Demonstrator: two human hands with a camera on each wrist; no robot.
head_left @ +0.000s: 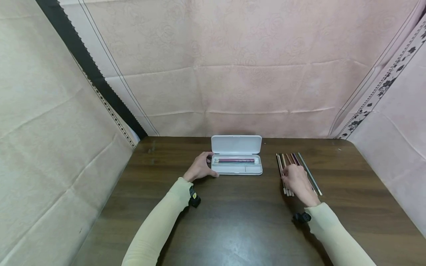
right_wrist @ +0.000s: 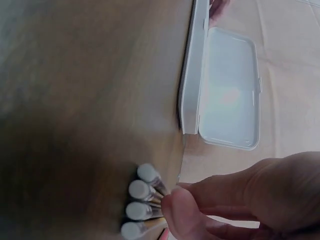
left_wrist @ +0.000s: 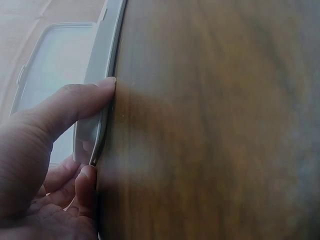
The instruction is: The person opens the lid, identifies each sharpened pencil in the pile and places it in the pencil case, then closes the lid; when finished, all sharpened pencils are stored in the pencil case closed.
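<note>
A white pencil case [head_left: 237, 169] lies with its lid [head_left: 236, 144] raised; several pencils [head_left: 234, 161] lie in its back compartment. My left hand [head_left: 200, 166] grips the case's left end, the thumb [left_wrist: 95, 95] along the front wall and the other fingers curled at the end. To the right of the case, several loose pencils [head_left: 311, 173] lie side by side on the table. Over them is my right hand [head_left: 295, 179], its thumb and finger pinching at a pencil [right_wrist: 148, 174] with a white end. The hand covers the middle of the row.
Beneath everything is a dark brown wooden table [head_left: 233, 221]. Pale patterned cloth [head_left: 266, 74] hangs behind it and along both sides. A dark band [head_left: 96, 74] runs down the cloth at the left.
</note>
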